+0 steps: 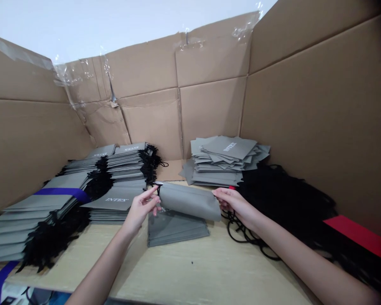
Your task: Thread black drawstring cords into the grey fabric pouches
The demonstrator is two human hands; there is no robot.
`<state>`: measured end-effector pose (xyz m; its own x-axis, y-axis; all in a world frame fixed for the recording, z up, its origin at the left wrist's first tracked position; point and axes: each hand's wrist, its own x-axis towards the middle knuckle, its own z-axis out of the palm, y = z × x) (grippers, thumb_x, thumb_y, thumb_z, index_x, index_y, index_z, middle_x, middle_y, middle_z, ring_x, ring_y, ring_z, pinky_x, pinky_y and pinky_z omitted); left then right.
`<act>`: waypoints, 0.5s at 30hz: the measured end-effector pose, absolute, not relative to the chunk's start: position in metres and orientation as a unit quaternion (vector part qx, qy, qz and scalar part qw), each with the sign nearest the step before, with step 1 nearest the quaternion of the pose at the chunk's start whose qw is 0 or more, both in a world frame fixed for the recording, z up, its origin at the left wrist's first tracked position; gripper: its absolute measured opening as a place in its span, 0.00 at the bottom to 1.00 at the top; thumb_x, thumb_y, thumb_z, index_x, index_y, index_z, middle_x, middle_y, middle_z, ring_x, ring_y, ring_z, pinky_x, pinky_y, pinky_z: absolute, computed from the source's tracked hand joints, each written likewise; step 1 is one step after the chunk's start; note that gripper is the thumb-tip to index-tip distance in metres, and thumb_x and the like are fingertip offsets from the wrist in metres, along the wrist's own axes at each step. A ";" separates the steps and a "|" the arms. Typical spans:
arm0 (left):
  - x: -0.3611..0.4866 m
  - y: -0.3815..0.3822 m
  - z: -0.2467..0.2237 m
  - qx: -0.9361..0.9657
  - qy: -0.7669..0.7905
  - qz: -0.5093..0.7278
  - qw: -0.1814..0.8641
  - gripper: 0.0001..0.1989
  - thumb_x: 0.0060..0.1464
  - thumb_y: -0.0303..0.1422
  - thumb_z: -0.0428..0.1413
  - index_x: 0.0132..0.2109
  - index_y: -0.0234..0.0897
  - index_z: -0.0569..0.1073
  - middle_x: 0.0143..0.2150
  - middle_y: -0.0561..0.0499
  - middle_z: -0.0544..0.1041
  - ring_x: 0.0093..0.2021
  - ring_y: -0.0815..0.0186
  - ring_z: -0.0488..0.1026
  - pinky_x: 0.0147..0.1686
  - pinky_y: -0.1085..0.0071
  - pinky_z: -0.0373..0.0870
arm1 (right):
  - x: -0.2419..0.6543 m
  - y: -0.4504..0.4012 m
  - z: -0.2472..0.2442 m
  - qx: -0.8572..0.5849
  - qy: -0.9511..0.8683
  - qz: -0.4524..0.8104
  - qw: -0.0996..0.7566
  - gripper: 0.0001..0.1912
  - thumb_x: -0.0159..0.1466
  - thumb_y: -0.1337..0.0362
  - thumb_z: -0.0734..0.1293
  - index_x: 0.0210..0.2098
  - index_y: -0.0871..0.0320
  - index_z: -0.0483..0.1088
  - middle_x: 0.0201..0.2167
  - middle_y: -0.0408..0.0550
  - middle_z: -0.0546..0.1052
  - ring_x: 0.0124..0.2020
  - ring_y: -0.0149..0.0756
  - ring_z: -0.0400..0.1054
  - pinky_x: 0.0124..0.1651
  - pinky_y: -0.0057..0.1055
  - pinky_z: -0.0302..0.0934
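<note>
I hold the grey fabric drawstring bag [189, 201] crosswise, long axis running left-right, my left fingers [149, 198] and right fingers [220, 195] clamped on opposite ends.

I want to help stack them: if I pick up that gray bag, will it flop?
Probably yes. The gray bag curves between the left hand and right hand, so it seems thin and floppy. It looks light, since fingers alone hold it up. The black cords look loose and would likely dangle.
</note>
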<state>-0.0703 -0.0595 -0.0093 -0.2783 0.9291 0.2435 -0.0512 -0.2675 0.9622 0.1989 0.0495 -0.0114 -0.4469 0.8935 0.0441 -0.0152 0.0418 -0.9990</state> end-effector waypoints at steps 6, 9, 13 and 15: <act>-0.066 -0.062 -0.007 0.459 0.494 0.678 0.295 0.24 0.43 0.34 0.61 0.50 0.34 0.72 0.25 0.56 0.73 0.19 0.76 0.65 0.32 0.72 0.70 | 0.196 0.043 -0.011 -0.342 -0.596 0.623 0.374 0.16 0.50 0.53 0.69 0.23 0.58 0.63 0.17 0.35 0.57 0.18 0.24 0.50 0.22 0.23 0.45; -0.065 -0.064 -0.004 0.458 0.503 0.682 0.269 0.23 0.44 0.34 0.60 0.49 0.32 0.72 0.25 0.56 0.72 0.20 0.76 0.65 0.31 0.73 0.70 | 0.194 0.041 -0.011 -0.338 -0.601 0.622 0.371 0.17 0.50 0.53 0.69 0.22 0.58 0.62 0.16 0.35 0.56 0.17 0.23 0.48 0.20 0.23 0.41; -0.064 -0.063 -0.004 0.449 0.494 0.690 0.281 0.24 0.44 0.34 0.60 0.50 0.30 0.71 0.24 0.57 0.71 0.18 0.77 0.63 0.34 0.71 0.71 | 0.194 0.041 -0.011 -0.351 -0.608 0.609 0.368 0.17 0.50 0.52 0.69 0.23 0.59 0.63 0.16 0.35 0.56 0.17 0.23 0.47 0.19 0.23 0.39; -0.063 -0.062 -0.005 0.441 0.473 0.708 0.285 0.23 0.44 0.34 0.60 0.49 0.32 0.70 0.25 0.57 0.72 0.17 0.78 0.63 0.33 0.70 0.71 | 0.194 0.041 -0.011 -0.355 -0.606 0.607 0.371 0.16 0.50 0.52 0.69 0.23 0.58 0.63 0.16 0.35 0.56 0.17 0.23 0.48 0.20 0.24 0.40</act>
